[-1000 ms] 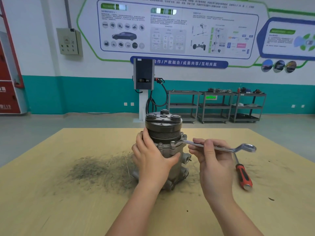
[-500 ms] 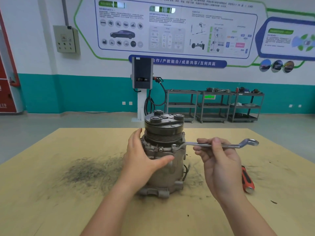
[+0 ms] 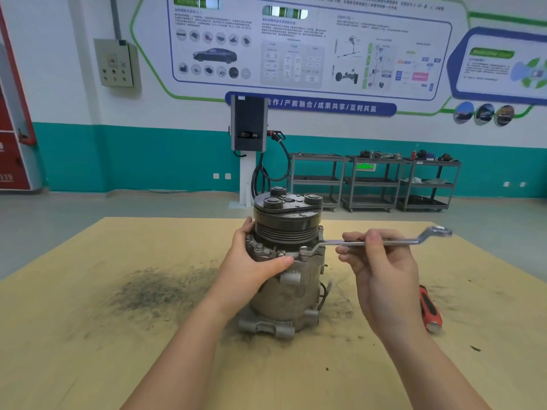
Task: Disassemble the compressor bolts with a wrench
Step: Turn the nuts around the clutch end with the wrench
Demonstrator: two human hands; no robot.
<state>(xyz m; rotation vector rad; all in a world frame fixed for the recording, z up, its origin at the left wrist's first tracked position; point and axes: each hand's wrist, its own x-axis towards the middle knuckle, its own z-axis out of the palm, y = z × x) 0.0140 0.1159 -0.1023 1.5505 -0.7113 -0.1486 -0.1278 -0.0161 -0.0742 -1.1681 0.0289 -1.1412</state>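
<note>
A grey metal compressor (image 3: 288,294) with a black pulley on top stands upright on the wooden table (image 3: 88,335). My left hand (image 3: 251,263) grips its left side just under the flange, thumb across the front. Several bolts (image 3: 260,247) ring the flange. My right hand (image 3: 381,270) holds the shaft of a silver ring wrench (image 3: 390,240) between thumb and fingers. The wrench lies roughly level, and its near end sits over a flange bolt on the compressor's right front.
A red-handled tool (image 3: 430,310) lies on the table to the right, partly behind my right hand. Dark grime (image 3: 154,291) is smeared across the table left of the compressor. Grey shelf carts (image 3: 373,182) and a charging post (image 3: 248,149) stand by the far wall.
The compressor has been stood upright from a tilt, and my left hand has shifted higher on its side. The wrench's free end has swung further right and back.
</note>
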